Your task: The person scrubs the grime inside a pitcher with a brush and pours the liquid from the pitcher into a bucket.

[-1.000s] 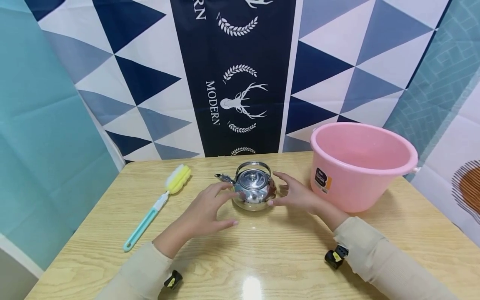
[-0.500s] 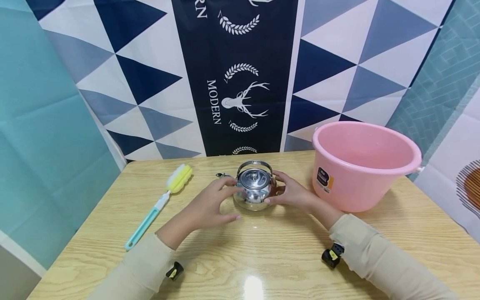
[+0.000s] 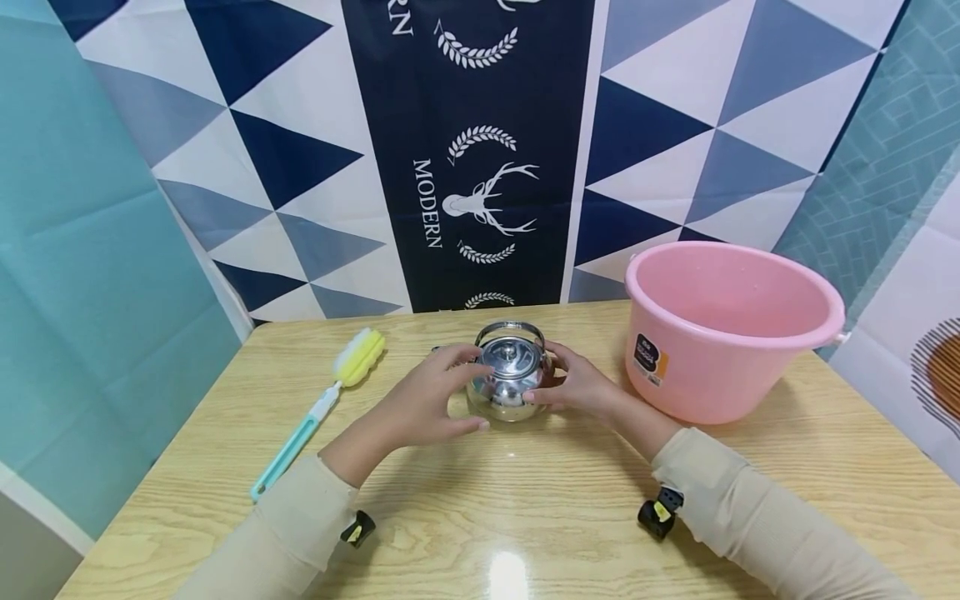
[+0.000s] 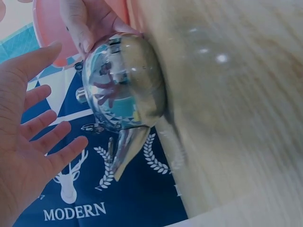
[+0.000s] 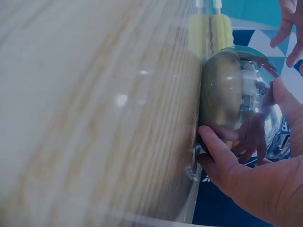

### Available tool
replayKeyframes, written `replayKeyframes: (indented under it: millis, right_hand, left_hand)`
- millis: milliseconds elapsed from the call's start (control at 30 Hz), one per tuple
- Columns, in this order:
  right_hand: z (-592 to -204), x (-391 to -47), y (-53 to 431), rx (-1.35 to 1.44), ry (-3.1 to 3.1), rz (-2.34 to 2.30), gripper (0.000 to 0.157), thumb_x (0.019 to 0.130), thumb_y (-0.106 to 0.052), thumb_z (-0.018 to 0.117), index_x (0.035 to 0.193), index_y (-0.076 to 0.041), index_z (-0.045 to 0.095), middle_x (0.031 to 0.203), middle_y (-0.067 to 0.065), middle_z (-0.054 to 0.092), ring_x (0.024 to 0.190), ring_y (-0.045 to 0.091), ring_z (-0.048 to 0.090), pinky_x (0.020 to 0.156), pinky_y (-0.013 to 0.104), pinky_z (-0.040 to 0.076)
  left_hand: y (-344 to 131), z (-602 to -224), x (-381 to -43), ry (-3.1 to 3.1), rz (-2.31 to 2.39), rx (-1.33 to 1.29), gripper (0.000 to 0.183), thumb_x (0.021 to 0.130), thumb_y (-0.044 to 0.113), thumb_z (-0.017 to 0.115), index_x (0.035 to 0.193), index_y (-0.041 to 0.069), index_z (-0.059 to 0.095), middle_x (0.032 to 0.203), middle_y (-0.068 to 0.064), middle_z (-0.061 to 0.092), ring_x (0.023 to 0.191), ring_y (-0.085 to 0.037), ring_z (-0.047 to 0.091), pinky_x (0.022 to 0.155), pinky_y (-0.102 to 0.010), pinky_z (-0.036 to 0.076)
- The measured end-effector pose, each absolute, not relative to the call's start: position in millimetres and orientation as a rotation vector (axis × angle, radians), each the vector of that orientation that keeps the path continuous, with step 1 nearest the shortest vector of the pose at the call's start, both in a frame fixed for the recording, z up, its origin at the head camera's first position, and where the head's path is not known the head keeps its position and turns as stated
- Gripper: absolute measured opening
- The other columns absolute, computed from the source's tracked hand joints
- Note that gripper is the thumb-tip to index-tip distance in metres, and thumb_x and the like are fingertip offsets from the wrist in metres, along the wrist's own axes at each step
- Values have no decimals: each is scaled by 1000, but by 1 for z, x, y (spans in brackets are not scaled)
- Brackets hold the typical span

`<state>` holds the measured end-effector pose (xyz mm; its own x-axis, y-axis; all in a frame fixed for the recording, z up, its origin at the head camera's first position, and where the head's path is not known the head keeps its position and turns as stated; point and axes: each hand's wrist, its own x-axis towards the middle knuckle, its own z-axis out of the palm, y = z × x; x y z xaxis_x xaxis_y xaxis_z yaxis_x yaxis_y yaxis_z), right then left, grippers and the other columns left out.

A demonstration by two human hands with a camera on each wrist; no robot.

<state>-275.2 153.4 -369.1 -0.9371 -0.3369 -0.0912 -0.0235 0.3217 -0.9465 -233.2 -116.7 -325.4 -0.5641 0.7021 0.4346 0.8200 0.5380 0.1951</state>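
Note:
A small shiny metal kettle (image 3: 508, 400) with a lid and an upright hoop handle stands on the wooden table (image 3: 480, 517). My right hand (image 3: 581, 385) holds its right side, thumb on the front and fingers curling behind. In the right wrist view, the thumb and fingertips of this hand (image 5: 255, 184) lie against the round body of the kettle (image 5: 225, 94). At the left, my left hand (image 3: 431, 400) hovers with fingers spread, overlapping the lid's edge and hiding most of the spout. The left wrist view shows a gap between this hand (image 4: 28, 127) and the kettle (image 4: 128, 80).
To the right stands a large pink bucket (image 3: 697, 379), close behind my right forearm. A bottle brush (image 3: 318, 408) with a yellow and white sponge head and a teal handle lies at the left. A patterned cloth backdrop (image 3: 480, 167) rises along the table's far edge.
My right hand has come in from beside the kettle and taken hold of its side. The left hand has moved a little right and forward, now covering most of the spout.

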Motion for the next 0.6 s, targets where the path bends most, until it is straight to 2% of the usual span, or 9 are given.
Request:
replayKeyframes:
  millis: [200,600]
  right_hand:
    - [-366,-275,153,-295,2289,-1660,100,78,-16,84,155,-11,20,149,30,30,127,44,44,81,40,58]
    - [-364,-273,153,-291,2289,-1623,99,81,-19,82,156,-12,18,147,29,32,125,43,46,82,40,57]
  left_hand:
    - [-113,-316,-236,-2457,-577,-1271,57,77,30,84,125,7,63,135,-18,51,125,-31,48,105,-46,42]
    - [-100,-307,-243,-2492,-532,-1262,49,82,23,80,125,8,64,135,-16,53,126,-29,48,106,-44,42]
